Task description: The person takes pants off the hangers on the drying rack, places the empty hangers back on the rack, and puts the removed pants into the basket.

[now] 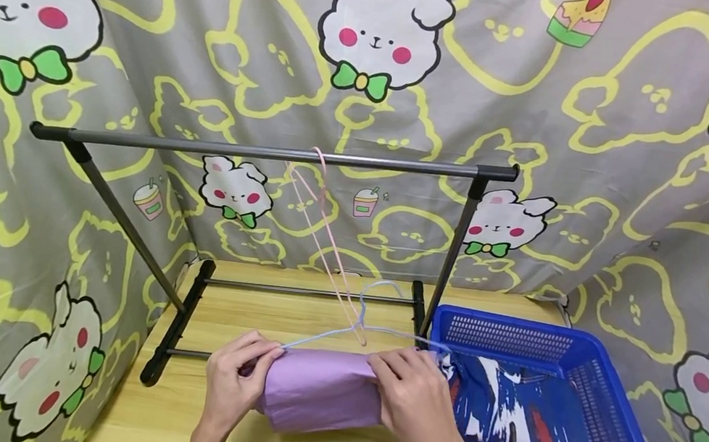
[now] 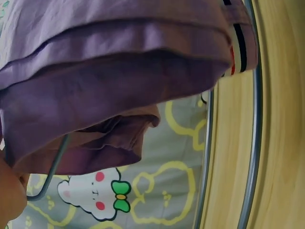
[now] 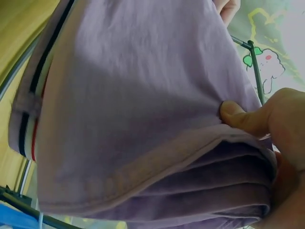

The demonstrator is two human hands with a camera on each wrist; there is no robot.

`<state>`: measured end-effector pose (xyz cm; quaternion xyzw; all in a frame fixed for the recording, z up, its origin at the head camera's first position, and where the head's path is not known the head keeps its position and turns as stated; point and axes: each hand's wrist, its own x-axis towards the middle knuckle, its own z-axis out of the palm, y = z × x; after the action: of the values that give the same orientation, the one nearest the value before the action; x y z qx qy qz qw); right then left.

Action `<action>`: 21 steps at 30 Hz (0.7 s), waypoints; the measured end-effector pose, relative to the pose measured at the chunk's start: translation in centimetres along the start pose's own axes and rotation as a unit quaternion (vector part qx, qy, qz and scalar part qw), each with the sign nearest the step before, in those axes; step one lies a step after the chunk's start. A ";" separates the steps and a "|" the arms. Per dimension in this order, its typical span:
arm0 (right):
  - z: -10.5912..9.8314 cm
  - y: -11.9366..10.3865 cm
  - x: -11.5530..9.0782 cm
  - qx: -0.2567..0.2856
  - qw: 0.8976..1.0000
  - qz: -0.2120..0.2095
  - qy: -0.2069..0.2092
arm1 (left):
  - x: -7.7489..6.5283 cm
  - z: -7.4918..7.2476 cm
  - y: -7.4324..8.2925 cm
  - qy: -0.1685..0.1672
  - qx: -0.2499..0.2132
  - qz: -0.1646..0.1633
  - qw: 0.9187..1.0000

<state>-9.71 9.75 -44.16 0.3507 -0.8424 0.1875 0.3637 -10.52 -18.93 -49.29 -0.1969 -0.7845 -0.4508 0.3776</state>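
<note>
Both hands hold a lilac garment (image 1: pixel 324 394) with a dark, white and red striped trim; its exact kind is hard to tell. My left hand (image 1: pixel 238 375) pinches its left top edge, beside the arm of a light blue hanger (image 1: pixel 361 316). At the right top edge my right hand (image 1: pixel 416 396) grips the cloth, the thumb (image 3: pixel 243 118) pressed on its face in the right wrist view. Folded layers and stitched hems show from below. The hanger's wire (image 2: pixel 50 176) enters the cloth in the left wrist view; its lower part is hidden.
A dark metal rack (image 1: pixel 257 151) stands behind the hands on the wooden table (image 1: pixel 265 313). From its bar hangs a pink hanger (image 1: pixel 332 240). To the right, a blue plastic basket (image 1: pixel 626 427) holds a navy, white and red patterned garment (image 1: pixel 517 411). Printed curtains (image 1: pixel 405 125) surround the table.
</note>
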 end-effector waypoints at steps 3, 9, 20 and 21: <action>0.1 -0.3 0.1 -0.006 1.000 -0.002 -0.002 | -0.1 -0.3 -0.2 0.004 0.011 0.001 1.000; -0.7 0.1 0.0 -0.006 1.000 0.007 0.006 | -0.3 -0.9 -0.6 0.008 0.006 -0.003 1.000; -3.0 1.4 -1.1 0.017 0.999 0.038 0.011 | -0.6 -2.1 -0.7 0.021 -0.021 -0.001 1.000; -3.1 1.4 -1.3 0.021 0.999 0.040 0.012 | -0.6 -2.3 -0.7 0.021 -0.021 -0.001 1.000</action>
<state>-8.63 13.05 -43.14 0.3218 -0.8474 0.2240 0.3580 -9.61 -21.21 -49.45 -0.1941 -0.7667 -0.4719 0.3895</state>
